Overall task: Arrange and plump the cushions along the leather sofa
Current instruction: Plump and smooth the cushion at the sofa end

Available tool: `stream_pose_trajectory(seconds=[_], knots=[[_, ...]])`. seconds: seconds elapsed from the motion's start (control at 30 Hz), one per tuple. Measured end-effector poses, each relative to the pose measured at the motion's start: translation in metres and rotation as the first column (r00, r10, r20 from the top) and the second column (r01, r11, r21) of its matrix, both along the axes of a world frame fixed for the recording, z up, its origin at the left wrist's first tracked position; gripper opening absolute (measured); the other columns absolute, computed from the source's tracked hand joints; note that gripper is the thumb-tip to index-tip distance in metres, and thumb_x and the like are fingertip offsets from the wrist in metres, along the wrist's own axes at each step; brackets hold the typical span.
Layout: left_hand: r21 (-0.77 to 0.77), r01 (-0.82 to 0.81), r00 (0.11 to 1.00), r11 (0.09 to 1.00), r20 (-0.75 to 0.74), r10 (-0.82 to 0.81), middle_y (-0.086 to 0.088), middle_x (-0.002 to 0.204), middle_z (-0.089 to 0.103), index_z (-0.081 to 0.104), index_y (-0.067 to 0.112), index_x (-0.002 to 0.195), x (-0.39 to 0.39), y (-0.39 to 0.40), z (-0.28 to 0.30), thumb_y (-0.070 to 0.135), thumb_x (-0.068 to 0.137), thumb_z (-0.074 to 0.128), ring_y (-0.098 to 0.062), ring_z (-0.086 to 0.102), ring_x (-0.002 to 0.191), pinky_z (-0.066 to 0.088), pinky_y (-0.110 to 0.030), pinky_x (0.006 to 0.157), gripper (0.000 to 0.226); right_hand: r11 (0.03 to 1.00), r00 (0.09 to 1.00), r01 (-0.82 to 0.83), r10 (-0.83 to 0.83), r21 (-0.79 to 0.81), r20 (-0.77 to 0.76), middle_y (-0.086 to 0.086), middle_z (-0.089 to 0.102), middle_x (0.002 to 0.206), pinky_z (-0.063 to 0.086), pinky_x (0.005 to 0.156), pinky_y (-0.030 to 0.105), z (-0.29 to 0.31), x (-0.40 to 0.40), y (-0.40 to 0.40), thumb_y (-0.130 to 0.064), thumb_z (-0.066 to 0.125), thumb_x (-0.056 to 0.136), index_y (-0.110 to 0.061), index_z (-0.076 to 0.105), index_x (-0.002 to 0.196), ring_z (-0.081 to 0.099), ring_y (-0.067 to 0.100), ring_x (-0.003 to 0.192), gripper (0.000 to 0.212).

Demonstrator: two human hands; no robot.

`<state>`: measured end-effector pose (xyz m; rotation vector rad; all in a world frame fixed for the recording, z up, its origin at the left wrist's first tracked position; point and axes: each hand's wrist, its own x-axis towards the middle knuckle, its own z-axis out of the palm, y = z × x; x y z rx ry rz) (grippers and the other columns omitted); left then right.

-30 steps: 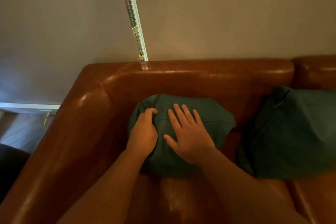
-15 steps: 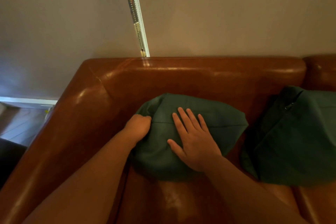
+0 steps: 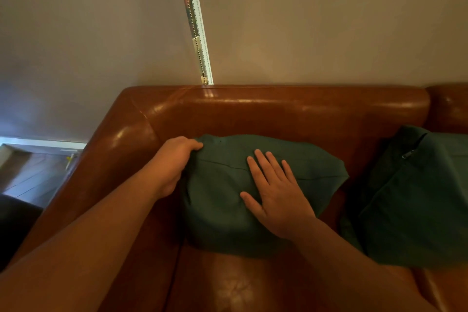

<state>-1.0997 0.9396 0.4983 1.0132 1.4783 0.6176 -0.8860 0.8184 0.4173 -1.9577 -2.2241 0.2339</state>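
A dark green cushion [image 3: 222,192] leans in the left corner of the brown leather sofa [image 3: 278,111], against its backrest. My left hand [image 3: 174,162] grips the cushion's upper left corner, fingers curled over the fabric. Flat on the cushion's front lies my right hand [image 3: 276,192], fingers spread and pressing into it. A second green cushion [image 3: 415,200], with a zip showing near its top, rests against the backrest to the right, partly cut off by the frame edge.
The sofa's left armrest [image 3: 101,175] curves down beside my left forearm. Behind the sofa is a plain wall with a bead-chain blind cord [image 3: 197,33] hanging down. Wooden floor [image 3: 30,172] shows past the armrest at the left.
My left hand slid from the cushion's front to its left side, then up to the upper left corner. The right hand stayed flat on the front. The cushion looks wider and fuller.
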Motion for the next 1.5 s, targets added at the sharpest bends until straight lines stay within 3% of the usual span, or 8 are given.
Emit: stream_pose_trajectory(seconds=[0.3, 0.43, 0.6, 0.77, 1.03, 1.23, 1.4, 1.5], knots=[[0.220, 0.105, 0.959, 0.970, -0.282, -0.040, -0.009, 0.097, 0.074, 0.065, 0.015, 0.098, -0.011, -0.014, 0.006, 0.038, 0.101, 0.068, -0.028, 0.072, 0.091, 0.058, -0.045, 0.075, 0.024, 0.998, 0.995, -0.050, 0.047, -0.037, -0.084, -0.007, -0.003, 0.176, -0.002, 0.131, 0.044, 0.014, 0.008, -0.001, -0.073, 0.012, 0.101, -0.032, 0.003, 0.168, -0.011, 0.014, 0.161, 0.078], [0.098, 0.126, 0.941, 0.987, -0.326, -0.088, -0.008, 0.098, 0.063, 0.052, 0.009, 0.098, -0.014, -0.009, 0.014, 0.044, 0.103, 0.062, -0.023, 0.061, 0.089, 0.051, -0.042, 0.076, 0.036, 0.976, 0.981, 0.172, -0.158, 0.131, -0.112, 0.003, 0.027, 0.172, 0.007, 0.128, 0.057, 0.031, 0.033, -0.003, -0.053, 0.036, 0.103, -0.026, 0.039, 0.161, 0.017, 0.027, 0.160, 0.064], [-0.246, 0.084, 0.996, 0.966, 0.017, -0.083, -0.018, 0.120, 0.078, 0.071, 0.000, 0.125, -0.018, -0.005, 0.033, 0.025, 0.103, 0.065, -0.032, 0.074, 0.114, 0.059, -0.042, 0.090, 0.034, 0.650, 0.661, 0.744, -0.679, 0.159, -0.319, 0.016, 0.060, 0.136, 0.039, 0.107, 0.054, 0.031, 0.090, -0.019, -0.035, 0.063, 0.097, -0.012, 0.058, 0.137, 0.054, 0.039, 0.127, 0.046], [-0.280, 0.029, 0.995, 0.960, 0.100, -0.001, -0.018, 0.127, 0.075, 0.072, 0.002, 0.129, -0.010, -0.014, 0.030, 0.016, 0.094, 0.071, -0.035, 0.068, 0.124, 0.055, -0.042, 0.093, 0.037, 0.625, 0.348, 0.748, -0.656, -0.224, -0.670, -0.005, 0.066, 0.094, 0.045, 0.067, 0.029, 0.026, 0.096, -0.008, -0.022, 0.062, 0.103, -0.023, 0.066, 0.102, 0.063, 0.016, 0.087, 0.005], [-0.110, -0.122, 0.991, 0.986, 0.037, 0.126, -0.013, 0.085, 0.061, 0.057, 0.016, 0.089, -0.010, 0.000, 0.018, -0.005, 0.095, 0.060, -0.025, 0.063, 0.068, 0.050, -0.030, 0.060, 0.022, 0.697, 0.500, 0.717, -0.541, -0.028, -0.676, -0.007, 0.065, 0.089, 0.047, 0.067, 0.027, 0.037, 0.104, 0.003, -0.028, 0.061, 0.105, -0.018, 0.068, 0.103, 0.060, 0.009, 0.081, 0.013], [0.046, -0.045, 0.998, 0.998, -0.035, 0.046, -0.010, 0.096, 0.067, 0.059, 0.018, 0.089, -0.026, 0.012, 0.011, -0.003, 0.089, 0.076, -0.025, 0.065, 0.084, 0.051, -0.036, 0.068, 0.027, 0.745, 0.691, 0.657, -0.535, 0.113, -0.486, -0.001, 0.057, 0.074, 0.044, 0.056, 0.035, 0.038, 0.106, 0.010, -0.040, 0.052, 0.106, -0.020, 0.054, 0.090, 0.056, 0.016, 0.067, 0.026], [0.390, 0.224, 0.842, 0.893, -0.539, 0.024, -0.004, 0.096, 0.069, 0.059, 0.024, 0.090, -0.026, 0.019, 0.005, 0.030, 0.085, 0.087, -0.023, 0.065, 0.088, 0.053, -0.043, 0.075, 0.030, 0.753, 0.762, 0.626, -0.535, 0.205, -0.365, 0.001, 0.050, 0.066, 0.039, 0.050, 0.034, 0.036, 0.101, 0.016, -0.045, 0.046, 0.106, -0.020, 0.048, 0.082, 0.049, 0.019, 0.056, 0.035], [0.381, 0.099, 0.906, 0.919, -0.416, 0.075, 0.004, 0.104, 0.072, 0.067, 0.021, 0.097, -0.025, 0.015, 0.008, 0.054, 0.085, 0.081, -0.017, 0.067, 0.098, 0.052, -0.040, 0.080, 0.038, 0.766, 0.754, 0.619, -0.518, 0.173, -0.402, 0.001, 0.048, 0.076, 0.036, 0.056, 0.032, 0.034, 0.104, 0.015, -0.038, 0.049, 0.107, -0.017, 0.050, 0.082, 0.047, 0.017, 0.065, 0.033]])
